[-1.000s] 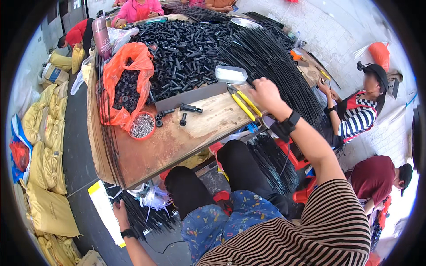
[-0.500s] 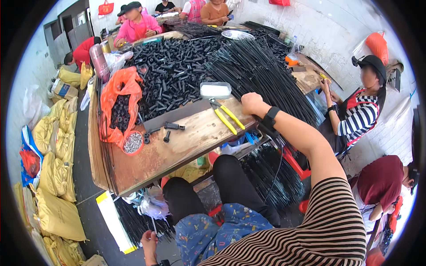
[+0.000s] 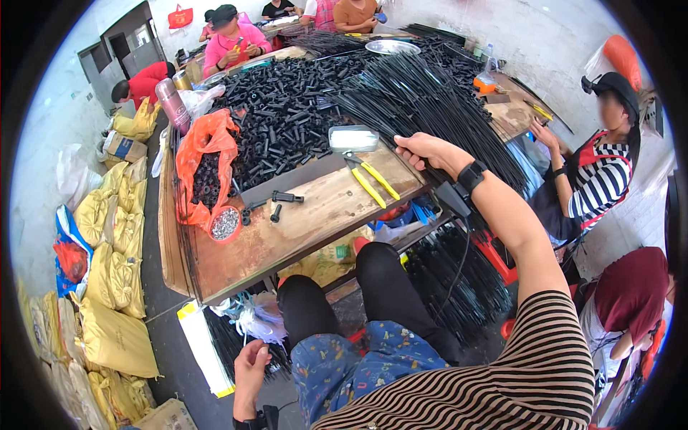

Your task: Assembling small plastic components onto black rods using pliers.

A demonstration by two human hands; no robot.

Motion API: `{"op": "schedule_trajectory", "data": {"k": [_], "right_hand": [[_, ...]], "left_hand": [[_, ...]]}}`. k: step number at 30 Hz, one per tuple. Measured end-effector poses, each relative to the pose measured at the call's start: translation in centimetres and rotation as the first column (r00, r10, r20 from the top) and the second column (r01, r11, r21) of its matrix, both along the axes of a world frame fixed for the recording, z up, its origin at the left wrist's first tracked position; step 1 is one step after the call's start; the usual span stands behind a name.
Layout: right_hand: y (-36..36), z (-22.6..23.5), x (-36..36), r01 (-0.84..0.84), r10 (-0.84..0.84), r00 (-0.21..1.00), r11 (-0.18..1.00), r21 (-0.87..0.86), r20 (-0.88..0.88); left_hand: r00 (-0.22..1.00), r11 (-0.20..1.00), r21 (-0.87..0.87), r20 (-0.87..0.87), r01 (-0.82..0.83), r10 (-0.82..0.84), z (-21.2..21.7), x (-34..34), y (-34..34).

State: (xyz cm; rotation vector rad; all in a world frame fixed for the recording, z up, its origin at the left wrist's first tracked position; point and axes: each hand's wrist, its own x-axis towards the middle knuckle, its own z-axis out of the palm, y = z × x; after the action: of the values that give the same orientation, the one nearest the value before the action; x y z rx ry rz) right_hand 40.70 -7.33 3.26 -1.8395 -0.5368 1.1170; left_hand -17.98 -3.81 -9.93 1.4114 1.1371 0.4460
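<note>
Right on tabletop [image 3: 315, 226]: thin black rods [image 3: 437, 107], likely light, springy; grasp near ends. Right hand [image 3: 426, 151] nearly closed, left hand [image 3: 251, 367] half-curled; contents unclear.

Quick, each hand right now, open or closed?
Left hand: partly curled; cannot tell whether it holds anything.
Right hand: curled beside black rods; hold unclear.
</note>
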Motion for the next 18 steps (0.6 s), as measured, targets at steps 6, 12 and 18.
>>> {"op": "schedule_trajectory", "data": {"k": [6,12,18], "right_hand": [[0.2,0.1,-1.6,0.046,-0.087,0.971,0.982,0.182,0.225],[1.4,1.6,-3.1,0.142,-0.236,0.950,0.909,0.391,0.205],[3.2,5.6,-4.3,0.030,-0.237,0.946,0.742,0.670,0.220]], "left_hand": [[0.992,0.992,0.009,0.005,0.126,-0.126,3.2,2.5,-0.4],[0.970,0.971,0.027,0.044,0.238,-0.239,4.6,5.6,-0.5],[0.955,0.956,-0.001,0.057,0.293,-0.293,6.0,7.3,-0.9]]}}
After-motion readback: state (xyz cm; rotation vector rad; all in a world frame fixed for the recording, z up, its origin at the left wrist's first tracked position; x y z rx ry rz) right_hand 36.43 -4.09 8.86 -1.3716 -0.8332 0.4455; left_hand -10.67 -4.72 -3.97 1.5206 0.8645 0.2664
